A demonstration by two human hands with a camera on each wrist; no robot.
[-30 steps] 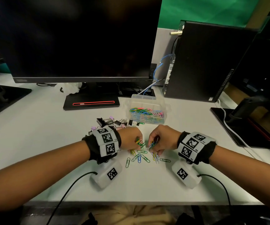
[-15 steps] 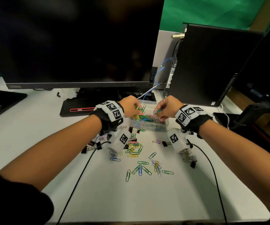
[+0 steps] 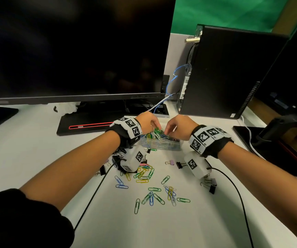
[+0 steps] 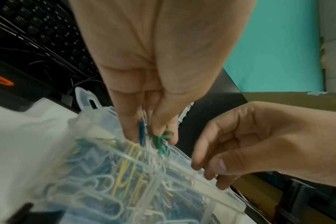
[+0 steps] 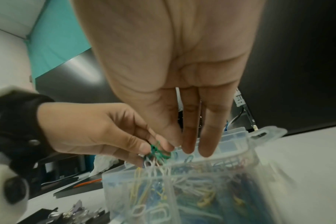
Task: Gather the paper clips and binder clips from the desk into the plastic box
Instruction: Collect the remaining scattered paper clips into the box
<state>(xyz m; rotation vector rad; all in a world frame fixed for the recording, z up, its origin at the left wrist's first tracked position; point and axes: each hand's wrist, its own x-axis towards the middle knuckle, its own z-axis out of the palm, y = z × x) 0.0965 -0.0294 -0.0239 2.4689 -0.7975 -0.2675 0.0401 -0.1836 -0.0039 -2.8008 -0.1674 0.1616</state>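
Head view is pretty dim up top, the monitor (image 3: 76, 49) just a black slab, while the white desk (image 3: 28, 149) catches soft overhead light. Edges bend fisheye-style. Both wrist views are smeary; the plastic box (image 4: 125, 181) is motion-blurred, corners noisy.

Clear plastic box (image 3: 162, 145) sits lid open at 12 o'clock on the desk, packed with mixed-colour paper clips (image 3: 155, 136). Loose paper clips (image 3: 151, 197) scattered at 6 o'clock of it. Binder clips: black cluster (image 3: 116, 161) at 8 o'clock, lilac one (image 3: 171, 162) and black ones (image 3: 210, 185) at 5 o'clock.
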